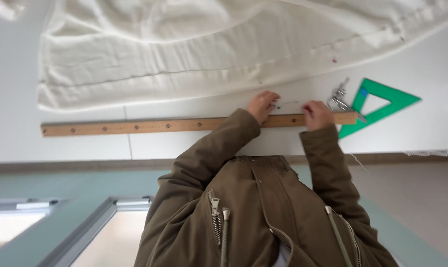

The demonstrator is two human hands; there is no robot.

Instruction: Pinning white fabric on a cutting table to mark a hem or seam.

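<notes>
My left hand [262,106] and right hand [316,114] rest on the long wooden ruler [149,125], seemingly to steady it. Fingertips of both pinch a thin pin [286,103] between them. Scissors [338,97] and a green triangle [382,106] lie just beyond my right fingers; pale cloth [184,49] lies past them.

Bright, even, diffuse daylight; soft faint shadows under ruler [184,124]; no glare; slight motion blur throughout; wide-angle bending at edges.
</notes>
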